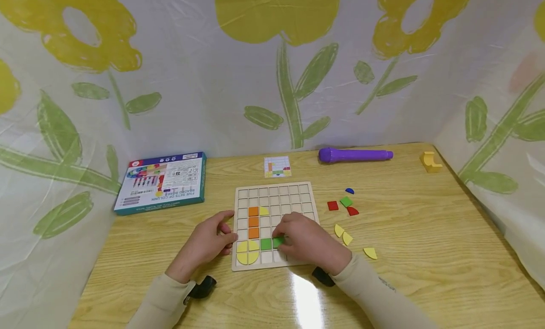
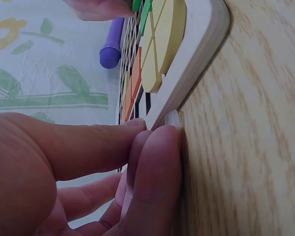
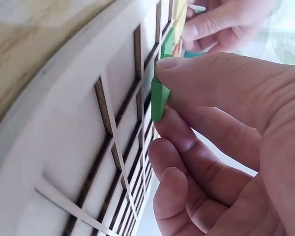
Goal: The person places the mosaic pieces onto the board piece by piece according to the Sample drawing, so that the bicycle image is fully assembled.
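Note:
My left hand (image 1: 206, 241) grips the left edge of a wooden grid board (image 1: 276, 186); in the left wrist view its thumb lies on the rim and the fingers curl against the side. A green square tile (image 3: 160, 101) is pinched between thumb and fingers of my right hand (image 1: 312, 239), tilted over a cell in a lower row. Left of it, another green square (image 1: 266, 244) lies in its cell. Three orange squares (image 1: 253, 221) form a column, with a yellow quarter-circle (image 1: 263, 210) beside the top one. Several yellow pieces (image 1: 248, 252) make a rounded shape at lower left.
Right of the board lie a red square (image 1: 332, 205), a green square (image 1: 346, 201), a red quarter-circle (image 1: 353, 210), a blue piece (image 1: 349, 191) and yellow quarter-circles (image 1: 370, 253). Behind are a pattern card (image 1: 276, 166), purple microphone (image 1: 355, 155), box (image 1: 162, 182) and yellow block (image 1: 431, 162).

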Available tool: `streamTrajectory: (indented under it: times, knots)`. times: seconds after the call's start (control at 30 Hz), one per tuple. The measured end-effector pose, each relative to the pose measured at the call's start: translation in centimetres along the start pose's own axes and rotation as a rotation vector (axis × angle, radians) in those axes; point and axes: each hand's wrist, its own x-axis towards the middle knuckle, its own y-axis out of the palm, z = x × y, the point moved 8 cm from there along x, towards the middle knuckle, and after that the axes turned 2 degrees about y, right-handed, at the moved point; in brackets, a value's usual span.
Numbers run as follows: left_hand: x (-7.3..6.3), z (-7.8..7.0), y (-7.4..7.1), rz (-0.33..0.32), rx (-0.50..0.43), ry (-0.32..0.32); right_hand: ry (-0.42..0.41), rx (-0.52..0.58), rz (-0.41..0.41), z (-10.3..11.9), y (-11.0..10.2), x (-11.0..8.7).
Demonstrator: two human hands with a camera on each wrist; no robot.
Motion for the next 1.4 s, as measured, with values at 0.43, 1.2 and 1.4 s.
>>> streamTrajectory:
  times: [0.43, 1.2, 1.4]
  knots:
    - [0.19, 0.17, 0.0, 0.002, 0.002, 0.004, -0.011, -0.046, 0.006, 0.19, 0.52, 0.13]
    - [0.21, 0.13, -0.05, 0.002, 0.01, 0.0, 0.008, -0.053, 0.022, 0.14, 0.57, 0.22]
    - [0.13, 0.06, -0.04, 0.007, 0.003, -0.004, 0.01, -0.051, 0.019, -0.03, 0.34, 0.12]
